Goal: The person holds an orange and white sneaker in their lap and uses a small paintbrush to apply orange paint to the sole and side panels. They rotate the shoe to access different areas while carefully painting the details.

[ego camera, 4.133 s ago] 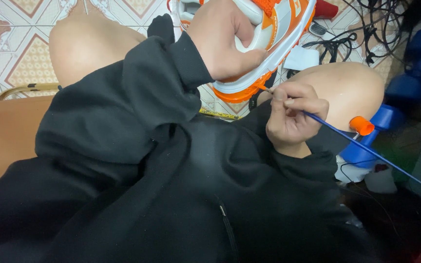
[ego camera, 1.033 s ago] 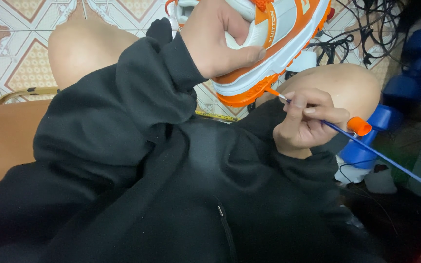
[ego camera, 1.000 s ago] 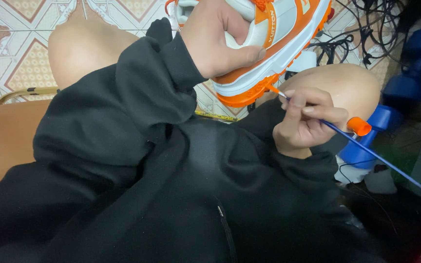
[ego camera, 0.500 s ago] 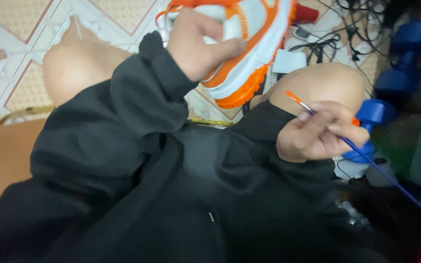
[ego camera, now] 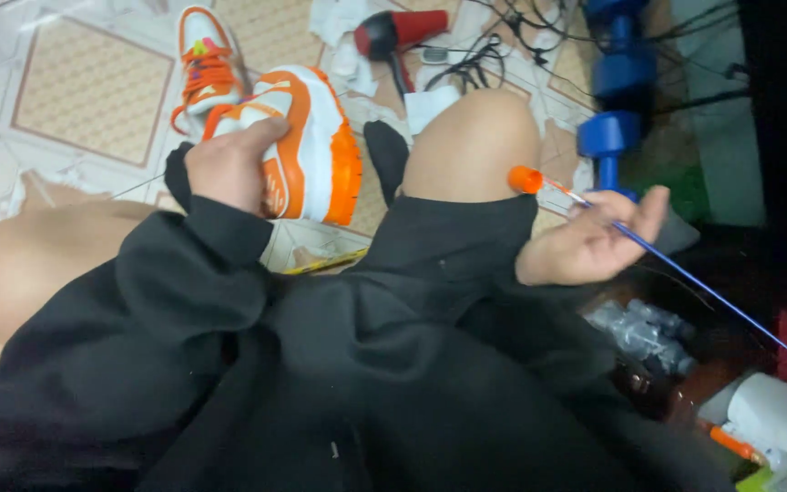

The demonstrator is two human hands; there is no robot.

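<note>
- Orange and white, the sneaker point(ego camera: 307, 146) sits in the person's left hand point(ego camera: 228, 164), which is wrapped around its side with the thumb lying over the top edge, the thick sole facing right.
- That shoe is held up above the tiled floor point(ego camera: 75, 82), between the two bare knees and closer to the left knee point(ego camera: 38, 264).
- Over on the other side, the right hand point(ego camera: 589, 241) is palm up, fingers loosely curled around a thin blue brush point(ego camera: 685, 273); its handle runs off toward the lower right corner.
- An orange blob point(ego camera: 526, 179) sits right at the brush's tip end, just against the right knee point(ego camera: 471, 146); I cannot tell whether it is paint or part of the brush.
- Brush and sneaker are well apart, with the right knee between them.
- Black sleeves and a black hoodie point(ego camera: 339, 364) fill the lower half of the view.
- A second sneaker point(ego camera: 202, 59) with orange laces lies on the floor just behind the held one.
- Farther back there is a red and black hair dryer point(ego camera: 403, 32) beside a tangle of cables point(ego camera: 475, 64), and a blue dumbbell point(ego camera: 617, 100) to the right.
- Down by the right edge sits a white paper roll point(ego camera: 776, 410), with small clear bottles point(ego camera: 644, 328) near it.
</note>
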